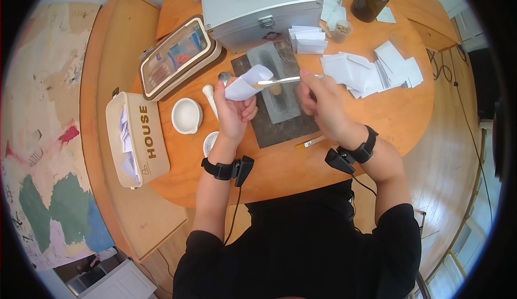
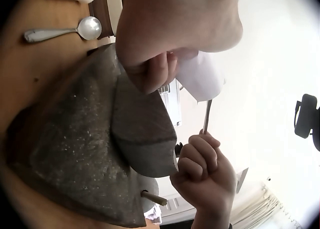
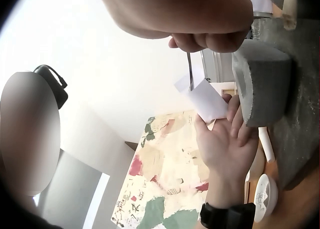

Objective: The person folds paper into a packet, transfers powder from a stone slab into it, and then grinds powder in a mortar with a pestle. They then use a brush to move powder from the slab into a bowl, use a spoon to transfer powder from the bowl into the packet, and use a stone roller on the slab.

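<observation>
My left hand grips a small white paper packet, its mouth tilted up to the right. From the other side my right hand pinches a thin metal spatula, its tip at the packet's mouth with something tan on it. The right wrist view shows the spatula reaching into the folded paper. Below both hands a grey stone trough with tan powder in its hollow sits on a dark stone slab. A metal spoon lies on the table beside the slab.
A white mortar, pestle and small dish stand left, near a bin holding papers. Behind are a metal case and brown jar. White packets lie right; a brush lies near the front.
</observation>
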### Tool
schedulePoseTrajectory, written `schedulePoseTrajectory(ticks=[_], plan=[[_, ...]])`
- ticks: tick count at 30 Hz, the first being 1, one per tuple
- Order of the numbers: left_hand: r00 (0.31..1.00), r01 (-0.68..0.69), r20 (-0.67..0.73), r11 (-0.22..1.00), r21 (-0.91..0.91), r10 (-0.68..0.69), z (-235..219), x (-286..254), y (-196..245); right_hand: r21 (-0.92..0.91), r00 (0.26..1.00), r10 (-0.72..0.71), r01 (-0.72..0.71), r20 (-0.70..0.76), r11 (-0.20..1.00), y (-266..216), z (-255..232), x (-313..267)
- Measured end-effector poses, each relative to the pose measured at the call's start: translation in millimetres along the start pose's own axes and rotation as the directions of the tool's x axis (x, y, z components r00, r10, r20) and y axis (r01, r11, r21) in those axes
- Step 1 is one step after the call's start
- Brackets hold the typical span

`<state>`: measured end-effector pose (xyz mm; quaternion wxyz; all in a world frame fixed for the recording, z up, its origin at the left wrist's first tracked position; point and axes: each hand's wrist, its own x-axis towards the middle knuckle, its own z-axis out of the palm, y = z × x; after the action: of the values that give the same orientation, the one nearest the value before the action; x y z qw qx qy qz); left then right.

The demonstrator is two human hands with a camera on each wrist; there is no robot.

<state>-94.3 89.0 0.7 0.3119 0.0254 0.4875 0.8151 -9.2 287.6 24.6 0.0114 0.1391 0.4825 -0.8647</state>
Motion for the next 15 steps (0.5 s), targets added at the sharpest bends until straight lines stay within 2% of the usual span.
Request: schedulePoseTrajectory(ticks=[2,5,7,9,11,14,15], plan=[[0.997,0.008,-0.081,1.0,-0.022,-0.01,0.5,0.7,1.3,0.0,0.998,0.016,-0.016,-0.054,1.0,-3.4,-3.0,0.4],[0.993,0.001,-0.12,1.0,-0.029,-0.005,-5.5,1.7,3.3,-0.093,0.996,-0.022,0.014,-0.088,0.996,-2.8,-11.7,2.2],[0.994,0.0,-0.105,0.999,-0.04,-0.004,-9.6,1.5,3.3,-0.325,0.983,-0.179,0.155,-0.045,0.933,-2.0,-16.5,3.7],[0.996,-0.006,-0.084,0.998,-0.057,0.001,-12.8,0.5,6.2,-0.531,0.95,-0.31,0.27,0.014,0.803,-1.1,-19.7,4.5],[0.998,-0.014,-0.056,0.996,-0.085,0.009,-13.4,-1.5,8.0,-0.703,0.906,-0.416,0.346,0.077,0.622,1.5,-21.8,1.3],[0.999,0.018,0.039,0.979,-0.205,-0.01,-16.7,-4.4,11.3,-0.813,0.811,-0.513,0.485,0.28,0.322,-3.0,-26.9,-4.9],[0.999,0.028,0.052,0.969,-0.247,-0.016,-16.4,-5.7,12.6,-0.81,0.796,-0.516,0.51,0.317,0.289,-4.1,-27.1,-4.7]])
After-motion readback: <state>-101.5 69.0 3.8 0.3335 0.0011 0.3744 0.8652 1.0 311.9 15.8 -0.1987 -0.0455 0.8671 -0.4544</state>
